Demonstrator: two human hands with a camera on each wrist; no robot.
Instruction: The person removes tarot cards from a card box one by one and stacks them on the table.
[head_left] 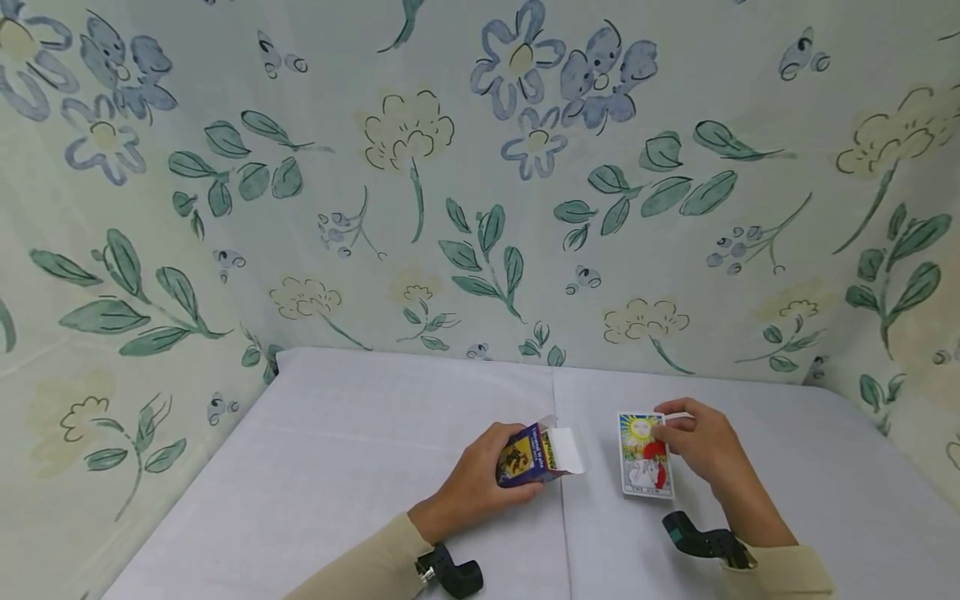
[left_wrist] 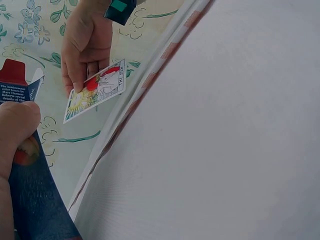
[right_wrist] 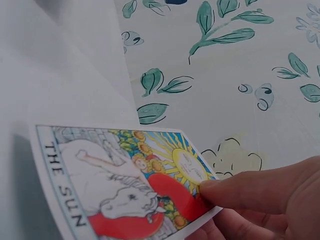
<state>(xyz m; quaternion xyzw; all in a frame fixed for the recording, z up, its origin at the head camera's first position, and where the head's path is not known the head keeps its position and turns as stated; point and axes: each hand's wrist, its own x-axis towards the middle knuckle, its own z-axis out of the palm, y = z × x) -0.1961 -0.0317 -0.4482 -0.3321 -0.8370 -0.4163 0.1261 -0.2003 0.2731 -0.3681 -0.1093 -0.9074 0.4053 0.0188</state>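
Sun card (head_left: 641, 458), one; box (head_left: 528, 456), one

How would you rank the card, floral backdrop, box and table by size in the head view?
1. Floral backdrop
2. Table
Then box and card: they look too alike to rank.

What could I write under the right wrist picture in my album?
A right hand pinches THE SUN card, showing its yellow sun and white horse.
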